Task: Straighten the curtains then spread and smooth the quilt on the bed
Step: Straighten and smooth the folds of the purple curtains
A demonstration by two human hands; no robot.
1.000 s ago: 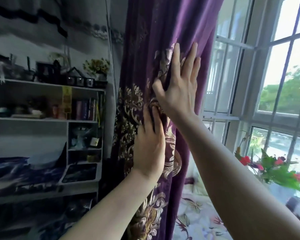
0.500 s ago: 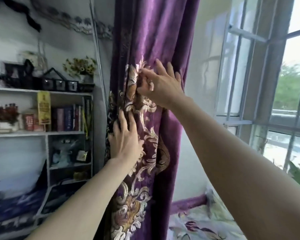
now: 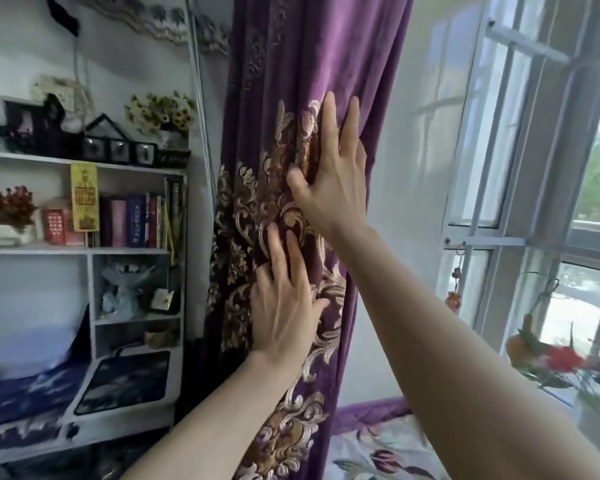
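The head camera looked at a tall purple velvet curtain with gold leafy stitching (image 3: 312, 64) that hung bunched in soft folds in the middle. Both hands lay flat on it with straight fingers. The right hand (image 3: 329, 178) pressed high on the cloth, fingers up and spread. The left hand (image 3: 284, 303) pressed lower, just under the right one, also with fingers up. The curtain's right edge hung beside a bare white wall, with open room between it and the white barred window (image 3: 520, 202). Its left edge hung close to a thin metal pole (image 3: 201, 109) and a white shelf unit with books and small things (image 3: 94, 251). The gold stitching looked bumpy and curly. Below, at the bottom right, lay a soft quilt with big flower prints and a purple edge (image 3: 371, 448) on the bed. Red flowers with green leaves (image 3: 565, 358) stood by the window, a bit blurry.
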